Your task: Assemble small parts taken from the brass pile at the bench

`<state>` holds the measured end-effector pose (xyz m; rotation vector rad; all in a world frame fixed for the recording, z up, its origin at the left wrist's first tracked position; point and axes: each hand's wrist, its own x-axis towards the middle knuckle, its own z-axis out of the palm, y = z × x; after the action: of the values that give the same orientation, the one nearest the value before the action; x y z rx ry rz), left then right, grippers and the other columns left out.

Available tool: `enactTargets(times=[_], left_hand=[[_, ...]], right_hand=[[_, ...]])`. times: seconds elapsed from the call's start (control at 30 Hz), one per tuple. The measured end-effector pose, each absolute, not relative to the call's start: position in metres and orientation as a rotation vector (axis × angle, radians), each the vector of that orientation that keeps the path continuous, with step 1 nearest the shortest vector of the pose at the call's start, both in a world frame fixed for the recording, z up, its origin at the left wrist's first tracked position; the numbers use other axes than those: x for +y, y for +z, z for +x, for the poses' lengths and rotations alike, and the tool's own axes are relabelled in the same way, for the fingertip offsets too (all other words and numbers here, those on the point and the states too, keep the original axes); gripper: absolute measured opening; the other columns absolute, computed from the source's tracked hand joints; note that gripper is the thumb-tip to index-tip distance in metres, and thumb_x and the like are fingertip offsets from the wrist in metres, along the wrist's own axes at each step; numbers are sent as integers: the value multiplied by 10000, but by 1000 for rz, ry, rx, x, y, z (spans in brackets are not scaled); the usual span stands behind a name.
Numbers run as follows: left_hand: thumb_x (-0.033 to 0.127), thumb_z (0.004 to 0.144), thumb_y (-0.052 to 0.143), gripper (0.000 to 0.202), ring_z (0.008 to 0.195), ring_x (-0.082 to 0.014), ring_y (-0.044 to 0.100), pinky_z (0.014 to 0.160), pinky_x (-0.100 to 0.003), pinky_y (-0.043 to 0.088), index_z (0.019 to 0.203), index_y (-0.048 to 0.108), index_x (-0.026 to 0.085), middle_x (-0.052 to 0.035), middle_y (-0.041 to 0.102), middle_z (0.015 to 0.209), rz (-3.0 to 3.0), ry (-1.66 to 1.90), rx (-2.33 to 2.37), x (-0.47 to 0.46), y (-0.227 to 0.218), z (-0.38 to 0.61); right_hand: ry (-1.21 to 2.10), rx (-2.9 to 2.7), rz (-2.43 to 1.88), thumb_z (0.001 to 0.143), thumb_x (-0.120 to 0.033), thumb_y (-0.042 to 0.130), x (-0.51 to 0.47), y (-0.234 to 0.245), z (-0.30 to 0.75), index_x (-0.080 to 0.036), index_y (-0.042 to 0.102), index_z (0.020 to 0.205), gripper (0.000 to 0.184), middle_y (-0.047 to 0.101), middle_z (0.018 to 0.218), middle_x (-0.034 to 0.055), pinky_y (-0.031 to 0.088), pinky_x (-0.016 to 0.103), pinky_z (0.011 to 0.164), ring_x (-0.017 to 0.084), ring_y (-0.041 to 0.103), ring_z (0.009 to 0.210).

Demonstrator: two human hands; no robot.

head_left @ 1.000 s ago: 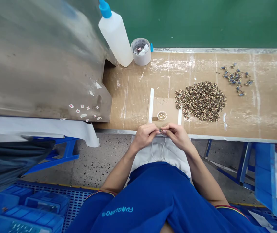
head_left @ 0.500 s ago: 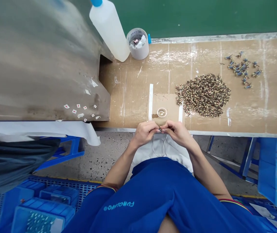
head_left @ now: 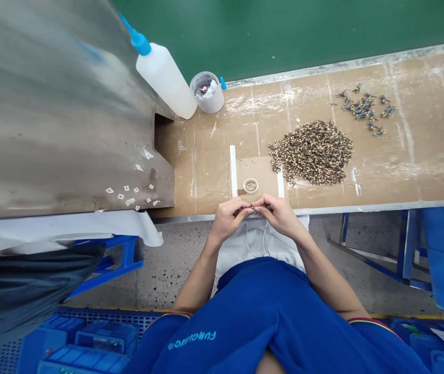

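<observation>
Between my fingertips, at the table's front edge, is a small dark part (head_left: 252,207); its exact kind is too small to make out. My left hand (head_left: 226,218) pinches it from one side, and my right hand (head_left: 279,215) grips it from the other. Just beyond the fingers sits a small round clear cup (head_left: 250,185) with something pale and curled in it. A big pile of tiny brown-and-cream parts (head_left: 313,153) lies to the right of the cup. Farther back on the right is a loose group of small parts with blue pieces (head_left: 364,108).
A white squeeze bottle (head_left: 167,80) with a blue nozzle stands back left, beside a white tub (head_left: 207,93) holding scraps. A metal housing (head_left: 69,130) fills the left. Cardboard (head_left: 202,166) covers the table. Another person's dark clothing (head_left: 30,291) shows at the lower left.
The camera view has turned and shifted, so the bottle's blue nozzle now shows and the pile appears farther left. Both hands stay together, pinching the small part.
</observation>
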<state>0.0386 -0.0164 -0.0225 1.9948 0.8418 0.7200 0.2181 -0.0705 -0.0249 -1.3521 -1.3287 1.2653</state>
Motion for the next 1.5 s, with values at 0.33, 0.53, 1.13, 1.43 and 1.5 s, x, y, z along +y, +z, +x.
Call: enactTargets(times=[0.33,0.53,1.13,1.43,1.5], left_hand=[[406,978,577,334,611,-114,586,572,-214,434,837,727,143,-38,678,708,1967,748,864,-16,-24,37],[394,977,576,332,629,-124,604,597,-225,450,815,730,149,-43,689,704,1968,733,875,-14,-24,37],[277,970,555,299,621,-131,593,608,-235,437,721,667,154,-32,668,677,1984,668,796,-16,-29,33],[271,972,554,297,615,-125,584,598,-231,430,729,681,155,-29,665,678,2005,701,822,-19,-27,33],[275,972,552,294,624,-127,583,604,-234,438,742,690,158,-31,665,686,1992,736,878,-22,-26,36]], right_hand=[[1220,-1302,-1336,952,-422,569,-72,-28,215,-209,661,874,245,734,792,49,519,279,631,186,691,719],[1196,-1305,-1332,957,-361,559,-73,-32,215,-205,656,888,196,729,779,42,513,274,619,177,681,691],[1184,-1483,-1374,929,-207,541,-73,-25,217,-213,621,804,148,735,727,9,462,245,631,163,696,681],[1256,-1441,-1366,903,-206,539,-72,-28,216,-220,595,816,105,740,744,15,489,268,641,173,697,689],[1264,-1409,-1352,902,-207,533,-71,-30,216,-222,597,844,88,733,744,13,491,274,635,169,685,674]])
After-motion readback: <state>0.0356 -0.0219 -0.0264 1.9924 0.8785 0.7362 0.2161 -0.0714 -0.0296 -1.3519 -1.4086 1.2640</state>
